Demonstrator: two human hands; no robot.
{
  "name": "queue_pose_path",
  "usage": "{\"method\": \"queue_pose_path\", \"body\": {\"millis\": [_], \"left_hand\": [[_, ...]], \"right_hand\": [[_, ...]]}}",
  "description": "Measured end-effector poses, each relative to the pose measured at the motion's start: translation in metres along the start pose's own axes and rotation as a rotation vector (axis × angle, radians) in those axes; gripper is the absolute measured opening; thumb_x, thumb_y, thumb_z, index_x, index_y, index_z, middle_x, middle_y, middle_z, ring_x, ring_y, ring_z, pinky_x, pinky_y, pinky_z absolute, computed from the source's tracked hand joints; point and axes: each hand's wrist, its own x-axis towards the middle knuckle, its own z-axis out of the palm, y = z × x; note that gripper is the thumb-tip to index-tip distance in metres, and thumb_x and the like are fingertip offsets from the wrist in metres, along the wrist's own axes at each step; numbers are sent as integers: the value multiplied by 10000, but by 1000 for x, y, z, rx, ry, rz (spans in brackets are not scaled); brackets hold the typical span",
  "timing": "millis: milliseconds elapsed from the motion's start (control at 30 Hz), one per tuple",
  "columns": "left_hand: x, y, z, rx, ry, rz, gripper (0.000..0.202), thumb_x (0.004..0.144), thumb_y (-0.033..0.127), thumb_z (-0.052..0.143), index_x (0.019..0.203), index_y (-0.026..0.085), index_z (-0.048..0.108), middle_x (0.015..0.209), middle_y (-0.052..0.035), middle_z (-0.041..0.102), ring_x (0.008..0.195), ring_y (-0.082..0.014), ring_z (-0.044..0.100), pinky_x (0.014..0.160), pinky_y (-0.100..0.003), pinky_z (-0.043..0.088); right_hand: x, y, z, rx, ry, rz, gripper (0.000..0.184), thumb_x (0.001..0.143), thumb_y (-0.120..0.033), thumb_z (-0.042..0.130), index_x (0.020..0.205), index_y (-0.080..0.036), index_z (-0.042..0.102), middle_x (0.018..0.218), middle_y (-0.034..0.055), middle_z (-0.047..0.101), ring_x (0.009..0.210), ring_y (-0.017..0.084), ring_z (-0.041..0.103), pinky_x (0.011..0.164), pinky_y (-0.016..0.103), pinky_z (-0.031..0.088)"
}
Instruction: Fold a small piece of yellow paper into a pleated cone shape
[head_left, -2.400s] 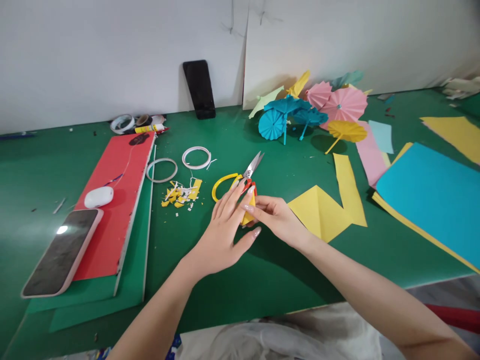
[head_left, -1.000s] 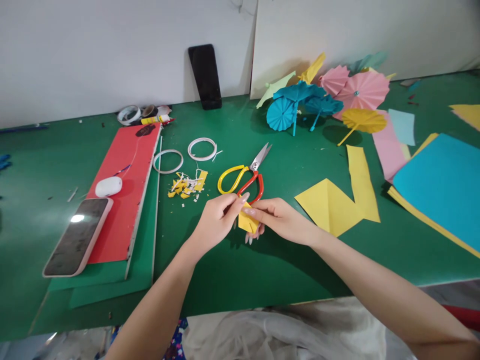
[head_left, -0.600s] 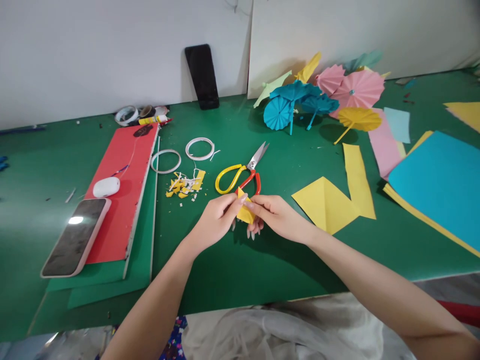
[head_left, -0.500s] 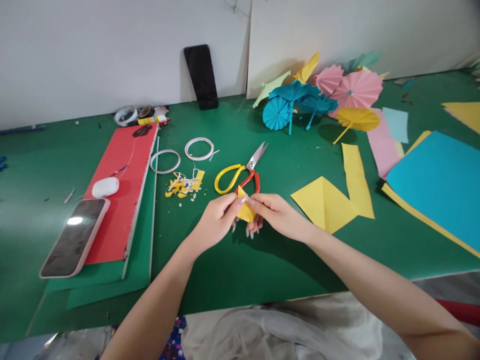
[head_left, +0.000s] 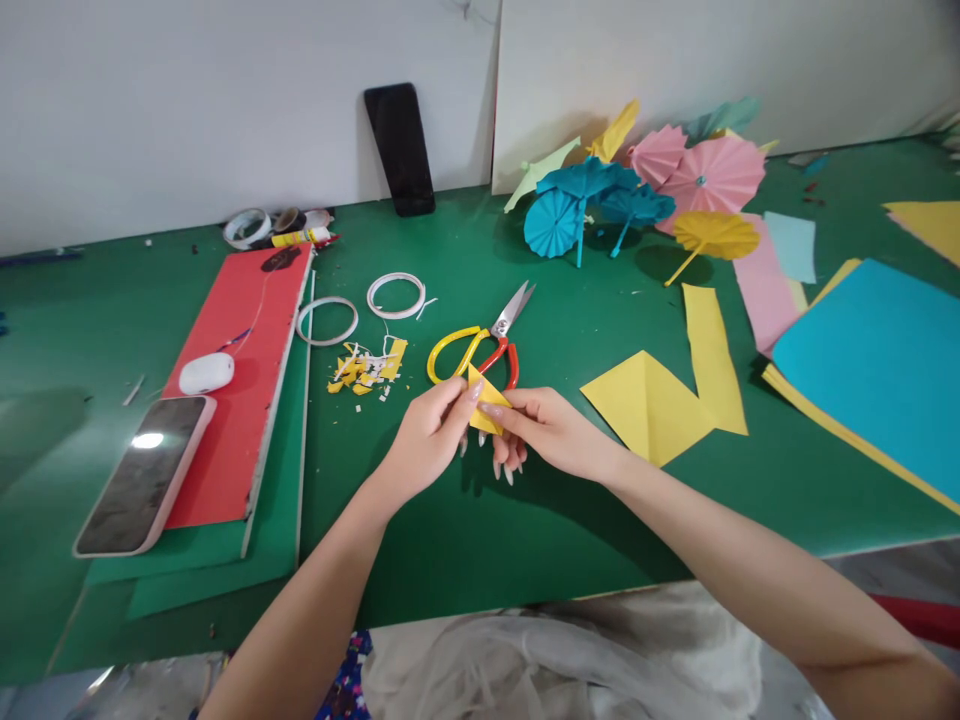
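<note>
A small folded piece of yellow paper (head_left: 486, 402) is held just above the green table, pinched from both sides. My left hand (head_left: 427, 438) grips its left edge with thumb and fingertips. My right hand (head_left: 546, 432) pinches its right edge. Just behind the paper lie scissors (head_left: 480, 345) with one yellow and one red handle, blades pointing away to the right. A larger cut sheet of yellow paper (head_left: 660, 395) lies to the right of my right hand.
Left: a red board (head_left: 232, 380) with a phone (head_left: 142, 475) and a white mouse-like case (head_left: 205, 372). Yellow scraps (head_left: 364, 366), two white rings (head_left: 396, 295), paper umbrellas (head_left: 637, 195) at the back, blue and yellow sheets (head_left: 877, 370) at right. A black phone (head_left: 399, 148) leans on the wall.
Both hands lifted the folded yellow paper off the table and turned it between the fingertips. My left hand went from lying flat on it to pinching it.
</note>
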Motion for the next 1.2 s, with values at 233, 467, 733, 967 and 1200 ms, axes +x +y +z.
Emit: {"method": "queue_pose_path", "body": {"millis": [233, 467, 733, 967, 1200], "left_hand": [[-1, 2, -9, -109, -198, -34, 237, 949, 393, 364, 806, 209, 413, 624, 56, 485, 571, -96, 504, 538, -216, 392], [-4, 6, -9, -366, -335, -33, 202, 953, 381, 370, 862, 207, 417, 683, 29, 544, 585, -105, 534, 536, -228, 416], [-4, 6, -11, -428, -385, -16, 182, 945, 363, 398, 872, 201, 438, 746, 12, 541, 629, -109, 535, 581, -240, 428], [-5, 3, -9, -309, -395, -3, 178, 954, 341, 369, 864, 199, 427, 750, 18, 507, 670, -110, 526, 637, -246, 443], [-5, 2, -4, -271, -332, -1, 146, 938, 276, 375, 879, 192, 480, 730, 22, 509, 642, -104, 512, 630, -232, 446]], "right_hand": [[0, -2, -4, 100, 6, -3, 549, 883, -600, 386, 642, -138, 555, 537, 18, 601, 459, 94, 563, 474, 205, 441], [-1, -1, -6, 247, -28, -69, 560, 918, -550, 369, 632, -124, 592, 520, 33, 610, 446, 102, 545, 480, 219, 426], [-3, -3, -4, 244, -11, -90, 440, 917, -485, 438, 701, -131, 583, 528, 19, 612, 424, 103, 550, 451, 216, 427], [-4, -6, 2, 105, 56, -109, 493, 912, -549, 385, 694, -147, 570, 554, -9, 596, 431, 76, 541, 447, 186, 441], [-4, 0, 2, 38, 51, -100, 408, 861, -529, 509, 703, -153, 535, 592, -10, 589, 435, 71, 522, 424, 177, 416]]}}
